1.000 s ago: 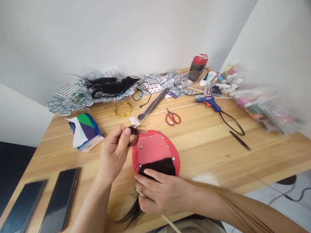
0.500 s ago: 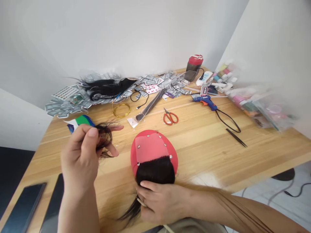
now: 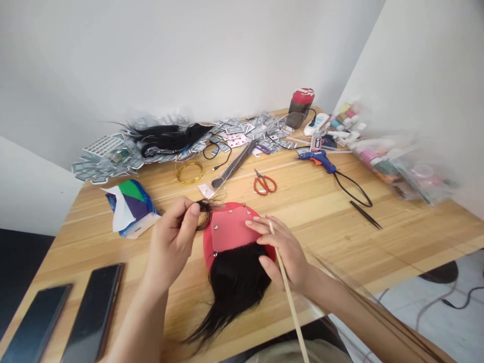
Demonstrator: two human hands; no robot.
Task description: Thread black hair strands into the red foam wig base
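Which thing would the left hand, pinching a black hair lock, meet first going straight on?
The left hand would probably meet the clear plastic sleeve of black hair; depth is unclear, and the round red foam base lies just right.

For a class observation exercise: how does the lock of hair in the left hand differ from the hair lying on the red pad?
The lock of black hair is a small, curled bunch, while the hair on the red pad is a wide, long sheet of straight strands. The lock is pinched and raised in the left hand, while the sheet lies flat, running past the pad's lower edge onto the wooden table. Both are black.
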